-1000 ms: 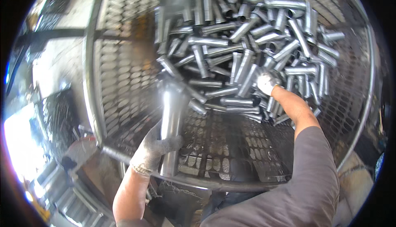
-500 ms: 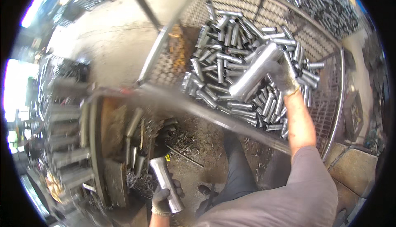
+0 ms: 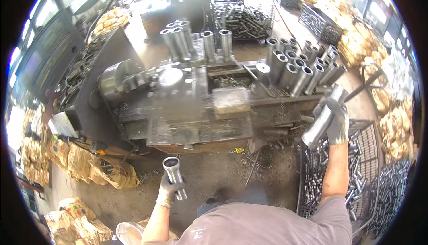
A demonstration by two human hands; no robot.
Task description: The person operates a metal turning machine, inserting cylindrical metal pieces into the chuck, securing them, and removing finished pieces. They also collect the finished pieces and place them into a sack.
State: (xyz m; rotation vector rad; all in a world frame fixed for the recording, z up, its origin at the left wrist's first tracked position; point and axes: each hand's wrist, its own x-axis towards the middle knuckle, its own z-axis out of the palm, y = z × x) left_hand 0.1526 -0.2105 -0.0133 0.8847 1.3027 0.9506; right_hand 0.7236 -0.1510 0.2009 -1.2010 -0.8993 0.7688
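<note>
My left hand [image 3: 166, 189], in a grey work glove, is closed around a shiny steel tube [image 3: 174, 173] held nearly upright, its open mouth on top. Away to the right, my gloved right hand [image 3: 339, 122] grips another steel tube [image 3: 317, 130], tilted with its lower end toward the left. Whether a second tube lies behind the fingers of that hand, I cannot tell. Below the right forearm stands a wire-mesh crate [image 3: 376, 173] full of loose tubes. A crowd of upright steel tubes [image 3: 292, 69] stands just beyond the right hand, on the machine bench.
Ahead is a lathe with a round chuck [image 3: 117, 80] and a flat carriage [image 3: 200, 131]. More upright tubes [image 3: 178, 42] stand at its back. Filled sacks [image 3: 111, 171] lie at left, others [image 3: 397, 124] at right. Metal shavings and a thin rod [image 3: 253, 167] litter the floor.
My view has swung from the mesh crate to the lathe. The right hand has lifted its tube away from above the crate's pile. The left hand still holds its tube.
</note>
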